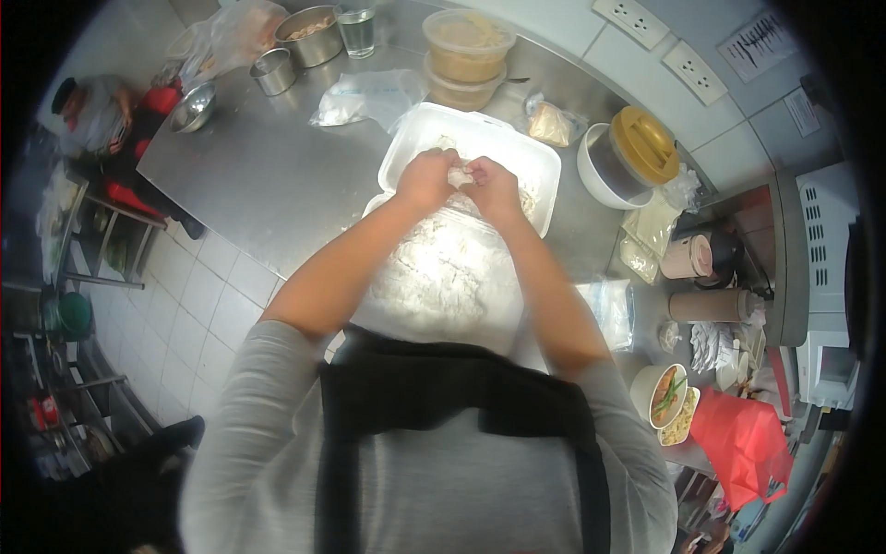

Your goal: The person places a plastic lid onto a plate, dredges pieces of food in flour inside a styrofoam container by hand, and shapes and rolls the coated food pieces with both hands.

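Note:
My left hand (427, 181) and my right hand (494, 192) meet above a white foam box (544, 159). Between their fingertips they pinch a small pale, flour-dusted lump (460, 175), whose kind I cannot make out. Both sets of fingers are closed around it. Bits of floury stuff lie in the far half of the box, partly covered by my hands. The near half, just in front of my apron, is full of loose white flour (441, 272).
A knotted plastic bag of white powder (355, 100) lies left of the box. Stacked lidded tubs (469, 46) stand behind it. To the right are a white bowl with a yellow-lidded jar (644, 148) and food bowls (660, 395). A seated person (97, 115) is far left.

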The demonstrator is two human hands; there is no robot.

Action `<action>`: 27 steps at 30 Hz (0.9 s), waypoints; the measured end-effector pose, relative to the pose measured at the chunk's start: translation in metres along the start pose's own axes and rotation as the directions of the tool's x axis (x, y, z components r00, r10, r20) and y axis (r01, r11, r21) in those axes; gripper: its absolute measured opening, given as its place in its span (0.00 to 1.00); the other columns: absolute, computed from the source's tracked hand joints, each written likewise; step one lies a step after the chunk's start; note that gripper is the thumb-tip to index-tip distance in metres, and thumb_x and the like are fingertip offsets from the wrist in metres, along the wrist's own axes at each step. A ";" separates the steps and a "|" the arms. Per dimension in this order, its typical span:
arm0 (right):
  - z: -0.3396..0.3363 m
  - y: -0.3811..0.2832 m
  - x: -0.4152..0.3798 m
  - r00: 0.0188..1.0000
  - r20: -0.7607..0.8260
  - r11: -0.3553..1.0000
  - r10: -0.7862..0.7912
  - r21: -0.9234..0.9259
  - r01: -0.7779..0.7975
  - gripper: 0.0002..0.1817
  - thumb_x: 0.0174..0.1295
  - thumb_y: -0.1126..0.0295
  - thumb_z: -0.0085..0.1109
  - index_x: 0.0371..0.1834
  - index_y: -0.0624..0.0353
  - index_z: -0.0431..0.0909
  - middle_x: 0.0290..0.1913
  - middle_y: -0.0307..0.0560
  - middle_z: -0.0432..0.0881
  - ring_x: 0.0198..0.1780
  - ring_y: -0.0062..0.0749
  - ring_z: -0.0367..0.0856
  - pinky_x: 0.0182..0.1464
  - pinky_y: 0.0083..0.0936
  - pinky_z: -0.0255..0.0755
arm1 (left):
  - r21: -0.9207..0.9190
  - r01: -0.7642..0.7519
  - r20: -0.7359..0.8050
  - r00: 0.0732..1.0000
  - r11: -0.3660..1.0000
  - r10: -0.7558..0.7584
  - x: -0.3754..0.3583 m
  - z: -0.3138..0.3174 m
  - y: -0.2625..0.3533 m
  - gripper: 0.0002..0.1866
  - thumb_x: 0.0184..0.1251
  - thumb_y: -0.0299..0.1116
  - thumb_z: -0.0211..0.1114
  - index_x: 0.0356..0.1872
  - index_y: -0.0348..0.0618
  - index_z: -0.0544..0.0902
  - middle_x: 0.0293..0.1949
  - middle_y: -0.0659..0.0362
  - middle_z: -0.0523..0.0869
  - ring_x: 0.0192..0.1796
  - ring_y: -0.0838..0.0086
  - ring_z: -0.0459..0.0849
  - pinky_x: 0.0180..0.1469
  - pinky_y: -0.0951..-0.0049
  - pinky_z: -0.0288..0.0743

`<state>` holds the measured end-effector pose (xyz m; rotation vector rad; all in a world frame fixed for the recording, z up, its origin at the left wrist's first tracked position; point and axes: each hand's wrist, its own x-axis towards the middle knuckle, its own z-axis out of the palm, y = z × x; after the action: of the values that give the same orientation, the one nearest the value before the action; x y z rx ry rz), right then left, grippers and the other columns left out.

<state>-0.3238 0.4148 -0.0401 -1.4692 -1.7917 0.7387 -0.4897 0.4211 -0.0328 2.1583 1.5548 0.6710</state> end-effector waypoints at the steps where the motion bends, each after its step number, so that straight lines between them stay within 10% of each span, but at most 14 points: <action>1: -0.002 -0.004 0.003 0.999 0.009 0.994 -0.047 -0.099 0.047 0.17 0.46 0.77 0.71 0.42 0.60 0.83 0.40 0.50 0.85 0.40 0.38 0.83 0.47 0.29 0.77 | 0.086 0.005 -0.017 1.000 0.996 -0.004 -0.001 -0.001 0.007 0.23 0.46 0.29 0.77 0.47 0.48 0.81 0.48 0.56 0.83 0.54 0.57 0.81 0.54 0.61 0.77; 5: -0.048 0.000 0.018 0.989 -0.012 0.941 -0.146 -0.309 0.136 0.17 0.46 0.73 0.72 0.43 0.59 0.84 0.44 0.53 0.85 0.46 0.49 0.84 0.50 0.37 0.77 | 0.217 0.023 -0.026 0.999 0.976 -0.018 -0.004 -0.015 0.030 0.22 0.47 0.31 0.77 0.46 0.48 0.81 0.48 0.57 0.80 0.58 0.60 0.76 0.55 0.61 0.78; 8: -0.090 -0.007 0.018 0.988 0.136 0.936 0.071 -0.351 -0.019 0.18 0.47 0.72 0.72 0.44 0.57 0.84 0.45 0.52 0.85 0.48 0.49 0.82 0.52 0.39 0.76 | 0.286 -0.056 0.029 0.998 0.956 0.050 0.005 -0.004 0.018 0.22 0.48 0.32 0.76 0.47 0.49 0.81 0.49 0.57 0.79 0.59 0.60 0.76 0.56 0.61 0.78; 14: -0.079 0.003 -0.005 0.962 0.267 0.732 0.049 -0.665 0.147 0.19 0.49 0.72 0.71 0.47 0.54 0.83 0.47 0.49 0.85 0.52 0.48 0.81 0.56 0.38 0.74 | 0.095 -0.186 -0.004 0.982 0.978 0.187 -0.001 -0.018 0.028 0.25 0.47 0.30 0.77 0.50 0.48 0.82 0.49 0.56 0.80 0.59 0.58 0.76 0.59 0.61 0.75; 23: -0.065 0.016 -0.016 0.965 0.218 0.978 -0.148 -0.113 0.175 0.22 0.50 0.75 0.71 0.50 0.56 0.79 0.48 0.49 0.84 0.48 0.43 0.82 0.53 0.34 0.75 | -0.122 -0.283 0.105 0.949 0.951 0.296 0.007 0.010 0.027 0.26 0.47 0.25 0.74 0.52 0.44 0.80 0.44 0.52 0.87 0.50 0.58 0.83 0.54 0.64 0.77; 27: -0.062 0.013 -0.010 0.984 0.180 0.992 -0.012 0.126 -0.011 0.22 0.50 0.74 0.72 0.50 0.57 0.79 0.47 0.46 0.84 0.45 0.36 0.82 0.52 0.29 0.75 | -0.325 -0.006 0.137 0.989 0.946 0.054 0.015 0.000 0.036 0.23 0.53 0.26 0.72 0.52 0.44 0.80 0.33 0.56 0.88 0.36 0.64 0.87 0.44 0.68 0.79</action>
<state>-0.2656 0.4075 -0.0152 -1.3545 -1.8412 0.9953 -0.4585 0.4247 -0.0100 1.9403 1.2416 0.7082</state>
